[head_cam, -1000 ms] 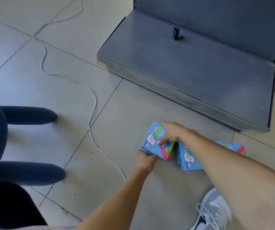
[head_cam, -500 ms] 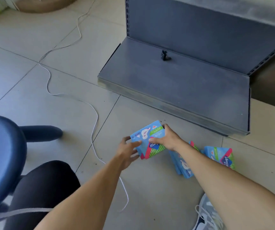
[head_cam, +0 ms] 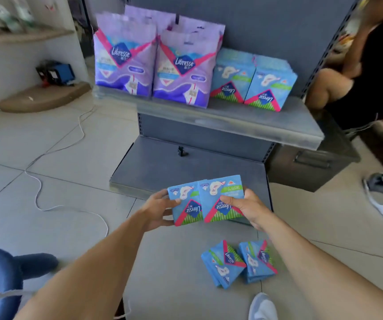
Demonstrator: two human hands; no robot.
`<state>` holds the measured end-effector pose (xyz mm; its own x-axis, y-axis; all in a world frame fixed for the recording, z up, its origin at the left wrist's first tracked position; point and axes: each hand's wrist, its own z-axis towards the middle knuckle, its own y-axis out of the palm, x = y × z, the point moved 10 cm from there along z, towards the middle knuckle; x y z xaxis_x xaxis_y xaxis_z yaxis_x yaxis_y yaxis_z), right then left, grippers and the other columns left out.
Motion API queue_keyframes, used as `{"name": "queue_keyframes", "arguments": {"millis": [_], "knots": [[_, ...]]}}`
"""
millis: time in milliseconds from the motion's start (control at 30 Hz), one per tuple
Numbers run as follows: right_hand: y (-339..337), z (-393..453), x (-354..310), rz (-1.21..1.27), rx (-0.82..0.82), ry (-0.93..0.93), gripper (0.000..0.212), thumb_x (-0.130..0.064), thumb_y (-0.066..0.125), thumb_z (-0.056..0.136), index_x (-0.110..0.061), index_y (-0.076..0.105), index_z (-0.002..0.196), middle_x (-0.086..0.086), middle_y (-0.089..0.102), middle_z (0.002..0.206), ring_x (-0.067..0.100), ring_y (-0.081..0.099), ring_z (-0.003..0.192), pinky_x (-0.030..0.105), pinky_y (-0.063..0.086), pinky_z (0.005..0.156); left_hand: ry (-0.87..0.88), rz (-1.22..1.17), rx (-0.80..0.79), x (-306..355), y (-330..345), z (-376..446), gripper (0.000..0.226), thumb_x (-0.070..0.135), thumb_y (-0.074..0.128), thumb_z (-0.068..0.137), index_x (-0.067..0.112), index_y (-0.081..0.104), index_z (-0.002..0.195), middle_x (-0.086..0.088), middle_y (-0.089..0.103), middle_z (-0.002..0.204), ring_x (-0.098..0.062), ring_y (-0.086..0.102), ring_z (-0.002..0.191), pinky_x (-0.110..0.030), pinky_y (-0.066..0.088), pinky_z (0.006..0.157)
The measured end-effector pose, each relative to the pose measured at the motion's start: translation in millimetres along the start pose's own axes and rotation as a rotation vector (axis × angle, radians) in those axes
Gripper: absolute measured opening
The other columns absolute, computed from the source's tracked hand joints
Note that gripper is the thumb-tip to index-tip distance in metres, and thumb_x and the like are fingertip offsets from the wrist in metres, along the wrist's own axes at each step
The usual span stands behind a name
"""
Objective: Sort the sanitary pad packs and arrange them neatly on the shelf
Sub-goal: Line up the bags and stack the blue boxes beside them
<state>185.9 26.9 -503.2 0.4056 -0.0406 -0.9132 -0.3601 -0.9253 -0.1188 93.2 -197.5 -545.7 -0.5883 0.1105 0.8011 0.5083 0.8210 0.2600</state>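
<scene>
Head view: worn on the person's head, close above both hands (head_cam: 205,207).
Facing: forward and down; shelf (head_cam: 227,116) beyond the hands, floor (head_cam: 47,204) beneath.

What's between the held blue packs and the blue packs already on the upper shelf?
In the head view, only the bare grey lower shelf with a small black clip, then the upper shelf's front edge.

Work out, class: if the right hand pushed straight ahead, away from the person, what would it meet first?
Probably the front edge of the bottom shelf, just beyond the right hand and the blue pack it holds. If the hand is higher than it looks, the upper shelf instead. Depth is unclear.
</scene>
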Motion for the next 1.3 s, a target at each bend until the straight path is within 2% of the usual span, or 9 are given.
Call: {"name": "queue_keyframes", "arguments": {"millis": [100, 200, 367, 533, 667, 767, 867, 1067, 1300], "knots": [[-28, -20, -40, 0.028, 0.027, -0.055, 0.038, -0.010, 0.077, 0.078, -0.007, 0.061, 0.112, 0.012, 0.074, 0.105, 0.021, 0.072, 0.086, 0.033, 0.059, 0.077, 0.059, 0.077, -0.026, 44, 7, -13, 0.038, 0.013, 0.067, 0.090, 0.016, 0.056, 0.126, -0.013, 0.072, 0.107, -0.027, 0.070, 0.089, -0.046, 0.058, 0.070], [-39, -35, -68, 0.068, 0.032, -0.093, 0.047, -0.017, 0.078, 0.074, -0.007, 0.058, 0.116, 0.009, 0.075, 0.103, 0.023, 0.072, 0.091, 0.036, 0.059, 0.080, 0.091, 0.116, -0.063, 78, 21, -22, 0.039, 0.016, 0.069, 0.089, 0.016, 0.055, 0.126, -0.015, 0.072, 0.109, -0.031, 0.071, 0.094, -0.053, 0.058, 0.077], [-13, -53, -104, 0.091, -0.049, -0.105, 0.056, -0.028, 0.079, 0.069, -0.014, 0.057, 0.119, 0.006, 0.075, 0.104, 0.021, 0.072, 0.093, 0.035, 0.058, 0.077, 0.156, 0.156, -0.190, 119, 67, -36, 0.035, 0.015, 0.064, 0.093, 0.017, 0.054, 0.126, -0.015, 0.070, 0.115, -0.035, 0.069, 0.102, -0.056, 0.055, 0.085], [-7, -60, -138, 0.101, -0.008, -0.146, 0.062, -0.021, 0.080, 0.077, -0.017, 0.036, 0.122, 0.008, 0.069, 0.107, 0.018, 0.071, 0.091, 0.032, 0.058, 0.069, 0.146, 0.207, -0.278, 152, 97, -44, 0.034, 0.030, 0.047, 0.101, 0.018, 0.055, 0.131, -0.012, 0.068, 0.122, -0.029, 0.066, 0.107, -0.052, 0.053, 0.092], [-11, -64, -165, 0.065, -0.060, -0.213, 0.065, -0.014, 0.080, 0.077, -0.019, 0.031, 0.121, 0.011, 0.066, 0.114, 0.023, 0.071, 0.096, 0.035, 0.059, 0.077, 0.087, 0.380, -0.341, 179, 106, -56, 0.061, 0.054, 0.068, 0.080, 0.021, 0.056, 0.129, -0.008, 0.066, 0.126, -0.029, 0.064, 0.115, -0.051, 0.054, 0.089], [-9, -64, -180, -0.011, -0.091, -0.248, 0.073, -0.013, 0.082, 0.075, -0.019, 0.029, 0.126, 0.011, 0.065, 0.116, 0.024, 0.070, 0.102, 0.039, 0.058, 0.086, 0.124, 0.568, -0.312, 203, 118, -63, 0.070, 0.044, 0.086, 0.067, 0.024, 0.055, 0.127, -0.010, 0.067, 0.122, -0.030, 0.065, 0.112, -0.058, 0.053, 0.089], [-9, -66, -193, -0.070, -0.131, -0.270, 0.074, -0.012, 0.081, 0.076, -0.019, 0.028, 0.127, 0.010, 0.066, 0.116, 0.025, 0.070, 0.102, 0.037, 0.059, 0.083, 0.170, 0.685, -0.273, 220, 131, -67, 0.060, 0.031, 0.088, 0.069, 0.020, 0.059, 0.120, -0.011, 0.070, 0.114, -0.030, 0.067, 0.108, -0.057, 0.055, 0.086], [-46, -72, -217, 0.076, 0.043, -0.375, 0.055, -0.020, 0.082, 0.075, -0.015, 0.049, 0.120, 0.011, 0.065, 0.119, 0.023, 0.071, 0.096, 0.034, 0.060, 0.075, 0.282, 0.493, -0.259, 235, 142, -65, 0.060, 0.022, 0.087, 0.070, 0.010, 0.057, 0.122, -0.013, 0.068, 0.115, -0.028, 0.068, 0.104, -0.053, 0.058, 0.081], [-53, -70, -203, 0.410, 0.133, -0.387, 0.052, -0.021, 0.080, 0.077, -0.016, 0.051, 0.120, 0.009, 0.070, 0.111, 0.023, 0.071, 0.093, 0.040, 0.058, 0.074, 0.320, 0.027, -0.289, 212, 155, -50, 0.068, 0.019, 0.083, 0.071, 0.003, 0.052, 0.129, -0.018, 0.067, 0.120, -0.033, 0.067, 0.109, -0.055, 0.056, 0.085]]}}
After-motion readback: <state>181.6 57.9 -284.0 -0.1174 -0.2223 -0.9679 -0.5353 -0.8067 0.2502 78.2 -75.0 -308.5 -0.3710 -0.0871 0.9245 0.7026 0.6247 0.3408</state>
